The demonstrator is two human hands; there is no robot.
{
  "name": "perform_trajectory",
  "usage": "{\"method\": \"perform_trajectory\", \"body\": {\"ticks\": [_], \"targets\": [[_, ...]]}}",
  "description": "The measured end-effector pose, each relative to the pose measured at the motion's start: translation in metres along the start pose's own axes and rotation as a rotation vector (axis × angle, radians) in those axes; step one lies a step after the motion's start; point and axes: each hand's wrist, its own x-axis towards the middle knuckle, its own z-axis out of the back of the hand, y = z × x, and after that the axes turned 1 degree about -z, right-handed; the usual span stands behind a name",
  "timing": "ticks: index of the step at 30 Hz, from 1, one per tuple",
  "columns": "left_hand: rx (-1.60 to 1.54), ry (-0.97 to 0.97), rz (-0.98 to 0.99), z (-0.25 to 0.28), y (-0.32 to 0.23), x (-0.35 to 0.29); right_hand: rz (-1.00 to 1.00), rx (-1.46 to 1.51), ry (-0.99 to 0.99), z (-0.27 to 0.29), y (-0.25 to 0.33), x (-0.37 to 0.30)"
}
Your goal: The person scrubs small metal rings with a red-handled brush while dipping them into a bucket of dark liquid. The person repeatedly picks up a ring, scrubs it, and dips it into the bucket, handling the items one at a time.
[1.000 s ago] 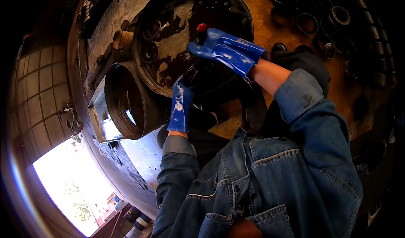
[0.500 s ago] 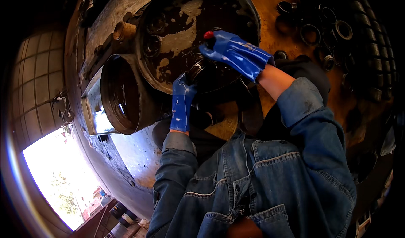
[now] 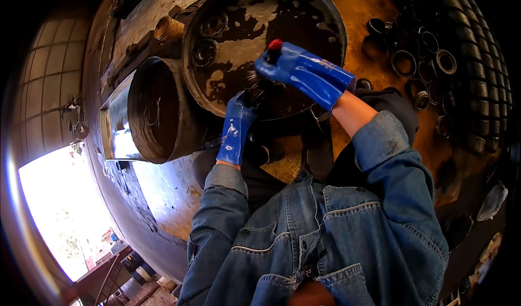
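Observation:
Both my hands wear blue rubber gloves over a wide round pan [image 3: 189, 83] with dark, oily liquid in it. At the pan's near rim my left hand [image 3: 237, 122] is closed around a dark, ring-like metal part [image 3: 255, 95], mostly hidden by the glove and shadow. My right hand [image 3: 296, 67] grips a brush [image 3: 275, 44] with a red handle end; its bristles point down toward the metal part. Whether the bristles touch it I cannot tell. Two dark round parts, a nearer one [image 3: 205, 52] and a farther one [image 3: 215, 24], lie at the pan's left side.
Left of the pan, a large metal drum [image 3: 172, 143] opens sideways. A rusty cylinder [image 3: 168, 29] sits beyond it. Several metal rings [image 3: 446, 62] lie on the brown floor at the right, beside rows of stacked dark cylindrical parts [image 3: 473, 64]. A bright doorway [image 3: 59, 214] stands far left.
The view has shifted slightly. My right hand's brush has moved closer above the metal part, and its bristles now show. The ring in my left hand appears turned, with less of its face visible.

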Motion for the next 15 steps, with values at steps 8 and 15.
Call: {"method": "perform_trajectory", "body": {"ticks": [8,15], "targets": [[0.341,0.013,-0.171,-0.004,-0.002,0.004,-0.025,0.079,0.068,-0.007,-0.005,-0.001],[0.411,0.026,-0.128,0.013,-0.033,-0.009,-0.433,0.376,-0.071,0.004,-0.038,-0.024]]}}
